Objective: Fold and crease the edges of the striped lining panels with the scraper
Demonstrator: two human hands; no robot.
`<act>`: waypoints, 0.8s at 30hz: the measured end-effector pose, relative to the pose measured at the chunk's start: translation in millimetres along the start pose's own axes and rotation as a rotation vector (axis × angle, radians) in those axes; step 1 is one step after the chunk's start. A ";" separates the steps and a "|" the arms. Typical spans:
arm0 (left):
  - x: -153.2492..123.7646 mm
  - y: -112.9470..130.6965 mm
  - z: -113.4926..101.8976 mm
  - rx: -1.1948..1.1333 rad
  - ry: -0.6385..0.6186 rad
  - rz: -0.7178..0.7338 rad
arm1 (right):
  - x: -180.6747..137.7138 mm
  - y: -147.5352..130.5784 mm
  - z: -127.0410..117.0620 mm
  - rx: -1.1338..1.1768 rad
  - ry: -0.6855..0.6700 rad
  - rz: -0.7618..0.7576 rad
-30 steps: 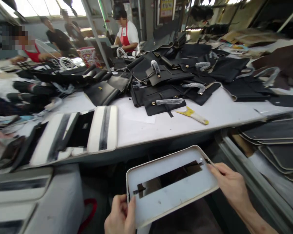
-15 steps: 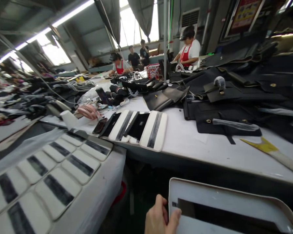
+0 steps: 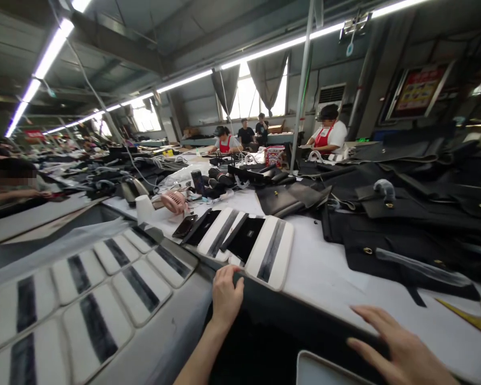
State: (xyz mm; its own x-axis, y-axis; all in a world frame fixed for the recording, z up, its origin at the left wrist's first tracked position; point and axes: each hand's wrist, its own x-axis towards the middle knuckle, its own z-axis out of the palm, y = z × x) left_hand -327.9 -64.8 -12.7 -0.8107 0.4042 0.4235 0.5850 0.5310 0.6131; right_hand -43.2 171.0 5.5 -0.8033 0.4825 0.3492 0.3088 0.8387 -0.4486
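My left hand (image 3: 226, 295) is at the near edge of the white table, fingers curved, thumb apart, nothing visible in it. Just beyond its fingertips lie white rounded panels with a dark stripe, the rightmost panel (image 3: 260, 262) jutting over the edge. Between the panels lies a black fabric piece (image 3: 245, 236) with a small label. My right hand (image 3: 403, 345) is at the lower right, thumb and fingers spread, holding nothing. Below and left of it, a pale tray-like piece with a raised rim (image 3: 320, 369) shows only its corner.
On the left, a grey-covered table (image 3: 156, 337) bears several striped white panels. Black bag pieces (image 3: 401, 251) cover the right of the white table. A phone (image 3: 184, 226), a pink fan (image 3: 174, 202) and a white cup (image 3: 144, 208) stand farther back. Several people work beyond.
My left hand has let go of the tray-like piece and moved up to the table edge by the striped panels. My right hand has come into view. The tray-like piece sits lower, mostly out of view.
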 end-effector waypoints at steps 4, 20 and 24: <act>20.5 -11.8 17.0 0.070 0.048 0.041 | 78.1 -76.1 71.8 -0.129 -0.253 -0.097; 36.4 -37.2 24.5 0.131 -0.063 0.160 | 149.3 -116.3 105.5 -0.365 -0.329 -0.476; 36.0 -40.4 21.6 0.142 -0.096 0.161 | 176.2 -127.8 81.6 -0.290 -0.266 -0.364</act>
State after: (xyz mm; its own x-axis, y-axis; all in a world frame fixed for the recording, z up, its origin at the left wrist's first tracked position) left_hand -380.2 -55.6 -36.7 -0.7051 0.5573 0.4385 0.7091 0.5507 0.4403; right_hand -265.8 128.3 57.2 -0.9745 0.0981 0.2019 0.0838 0.9934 -0.0782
